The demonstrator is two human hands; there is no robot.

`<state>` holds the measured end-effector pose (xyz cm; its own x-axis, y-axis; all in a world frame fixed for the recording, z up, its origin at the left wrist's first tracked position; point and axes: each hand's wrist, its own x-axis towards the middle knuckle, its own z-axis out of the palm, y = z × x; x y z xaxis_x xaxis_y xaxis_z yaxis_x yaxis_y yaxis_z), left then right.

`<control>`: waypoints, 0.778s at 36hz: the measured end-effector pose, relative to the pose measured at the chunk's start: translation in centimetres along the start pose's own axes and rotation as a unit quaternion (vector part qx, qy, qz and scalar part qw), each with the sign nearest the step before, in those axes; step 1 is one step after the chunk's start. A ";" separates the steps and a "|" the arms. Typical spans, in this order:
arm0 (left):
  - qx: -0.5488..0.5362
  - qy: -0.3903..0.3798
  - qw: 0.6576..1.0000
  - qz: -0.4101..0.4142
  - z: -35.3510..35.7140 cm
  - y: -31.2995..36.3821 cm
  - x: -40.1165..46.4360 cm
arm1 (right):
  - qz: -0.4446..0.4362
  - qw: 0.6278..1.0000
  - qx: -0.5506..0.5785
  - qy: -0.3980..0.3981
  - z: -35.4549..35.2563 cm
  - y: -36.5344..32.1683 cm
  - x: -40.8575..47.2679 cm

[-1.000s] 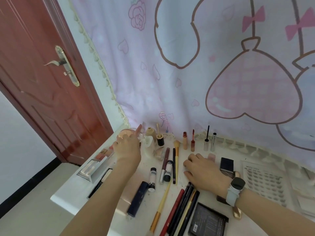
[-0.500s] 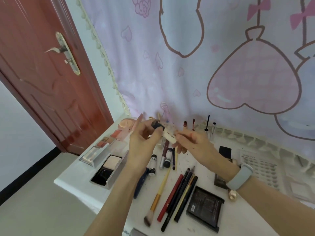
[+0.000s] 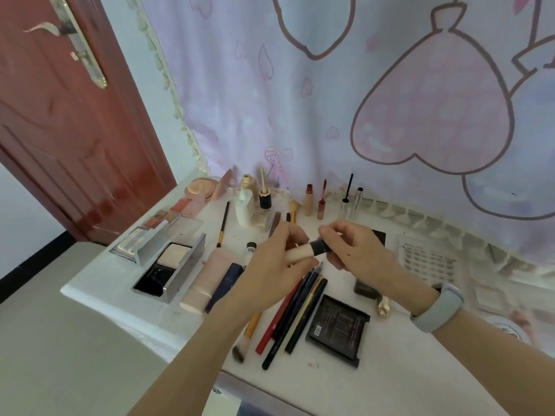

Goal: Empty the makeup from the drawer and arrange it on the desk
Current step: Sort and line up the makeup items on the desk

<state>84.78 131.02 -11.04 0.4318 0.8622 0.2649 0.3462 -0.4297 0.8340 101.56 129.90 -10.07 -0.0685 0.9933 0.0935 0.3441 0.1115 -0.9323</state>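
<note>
1. Your left hand (image 3: 279, 259) grips the cream body of a small tube (image 3: 303, 251); your right hand (image 3: 357, 247) pinches its black cap end.
2. The tube is held level above the white desk (image 3: 99, 283).
3. Directly below the tube: a row of pencils (image 3: 295, 310).
4. Right of the pencils: a black palette (image 3: 338, 330), flat.
5. Left of the pencils: an open mirrored compact (image 3: 169, 265).
</note>
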 end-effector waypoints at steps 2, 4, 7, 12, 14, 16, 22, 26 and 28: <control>0.001 0.018 1.000 0.000 0.0 -0.3 -0.2 | 0.033 0.999 0.039 0.000 0.1 0.5 -0.2; 0.011 0.036 0.999 0.000 0.2 -0.6 -0.3 | 0.058 0.996 0.074 0.003 0.1 0.7 -0.4; 0.018 0.046 0.999 0.000 0.4 -0.8 -0.1 | 0.052 0.996 0.071 0.009 0.3 0.9 -0.5; -0.010 0.033 0.999 -0.008 0.4 -0.9 0.1 | 0.008 0.999 0.027 0.042 0.3 0.8 -0.4; -0.025 0.027 0.999 -0.021 0.6 -0.7 0.2 | -0.015 0.999 0.013 0.042 0.3 1.0 -0.5; -0.082 0.029 0.995 -0.049 0.6 -0.6 0.2 | -0.046 0.999 0.001 0.025 0.4 1.0 -0.7; -0.098 0.040 0.993 -0.043 -0.1 -0.4 0.2 | -0.085 0.995 -0.033 -0.043 -0.3 0.3 -0.7; -0.020 0.011 0.999 -0.030 -0.5 -0.5 0.3 | -0.043 0.993 -0.072 -0.080 -1.1 -0.5 -0.4; -0.007 -0.009 1.000 -0.026 -0.4 -0.6 0.3 | -0.023 0.991 -0.099 -0.090 -1.1 -0.7 -0.1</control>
<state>84.36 131.61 -11.22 0.4288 0.8781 0.2122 0.3567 -0.3803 0.8533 102.35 129.78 -9.05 -0.2484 0.9672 0.0538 0.5121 0.1783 -0.8402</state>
